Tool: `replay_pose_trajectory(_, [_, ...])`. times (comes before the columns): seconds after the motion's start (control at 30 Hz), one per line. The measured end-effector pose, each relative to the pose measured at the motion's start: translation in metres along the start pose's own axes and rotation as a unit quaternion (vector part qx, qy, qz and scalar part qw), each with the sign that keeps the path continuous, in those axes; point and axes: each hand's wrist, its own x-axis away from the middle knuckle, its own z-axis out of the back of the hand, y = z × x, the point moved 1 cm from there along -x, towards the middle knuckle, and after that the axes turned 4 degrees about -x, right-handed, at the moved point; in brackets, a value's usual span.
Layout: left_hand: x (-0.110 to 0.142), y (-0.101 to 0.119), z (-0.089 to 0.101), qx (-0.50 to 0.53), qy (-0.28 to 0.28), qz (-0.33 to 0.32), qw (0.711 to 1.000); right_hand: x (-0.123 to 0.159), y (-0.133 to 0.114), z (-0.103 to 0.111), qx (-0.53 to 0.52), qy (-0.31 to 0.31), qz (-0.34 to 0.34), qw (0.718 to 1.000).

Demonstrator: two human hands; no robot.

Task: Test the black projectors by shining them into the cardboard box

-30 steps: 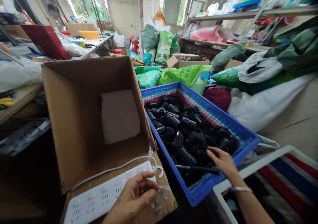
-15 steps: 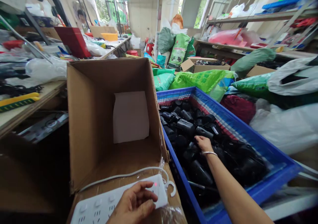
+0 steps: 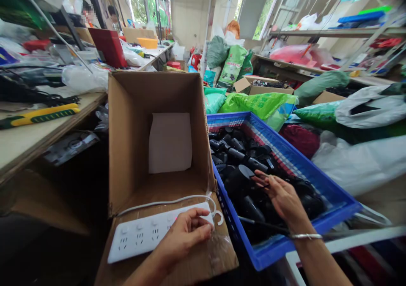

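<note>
My right hand (image 3: pixel 282 197), with a bracelet at its wrist, is over the blue crate (image 3: pixel 336 184). Its fingers pinch a thin dark part beside a black cylinder-shaped item (image 3: pixel 236 180) that stands above the others; how the two join is hard to see. Many similar black cylindrical pieces (image 3: pixel 236 155) fill the crate. My left hand (image 3: pixel 190 231) hovers at the right end of a white power strip (image 3: pixel 136 239), fingers loosely curled, thumb apart, nothing in it. The strip lies on cardboard before an open cardboard box (image 3: pixel 125 151) turned on its side, with a pale sheet (image 3: pixel 171 142) inside.
On the left, a workbench (image 3: pixel 38 138) carries a yellow-and-green handled tool (image 3: pixel 47 115) and black cables. Green bags (image 3: pixel 253 104) and white sacks (image 3: pixel 364 163) crowd the back and right of the crate. Two people are partly visible at the far left.
My right hand has risen and moved right, pinching a thin dark part, and a black cylinder now stands higher beside it. My left hand stays by the strip. The view has shifted left.
</note>
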Motion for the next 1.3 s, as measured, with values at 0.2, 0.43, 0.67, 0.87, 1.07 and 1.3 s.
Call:
replay_pose_trajectory(0.2, [-0.008, 0.002, -0.019, 0.100, -0.023, 0.027, 0.994, 0.026, -0.111, -0.037, -0.076, 0.001, 0.142, 0.987])
replay_pose_trajectory(0.43, [-0.015, 0.008, -0.057, 0.243, -0.138, -0.052, 0.959, 0.082, -0.099, -0.063, -0.044, 0.010, 0.085, 0.995])
replay_pose_trajectory(0.67, [0.000, 0.009, -0.033, 0.080, -0.056, -0.109, 0.989, 0.095, -0.062, -0.052, -0.046, -0.191, 0.035, 0.980])
replay_pose_trajectory(0.87, [0.022, 0.025, -0.030, -0.058, 0.058, -0.134, 0.988, 0.121, -0.031, -0.087, 0.060, 0.016, 0.151, 0.987])
replay_pose_trajectory(1.07, [0.041, 0.023, -0.037, -0.111, 0.118, -0.124, 0.979, 0.141, -0.008, -0.106, 0.155, -0.013, 0.369, 0.916])
replay_pose_trajectory(1.3, [0.045, 0.031, -0.019, -0.039, 0.099, -0.113, 0.988, 0.100, 0.013, -0.053, 0.072, -0.123, 0.106, 0.984])
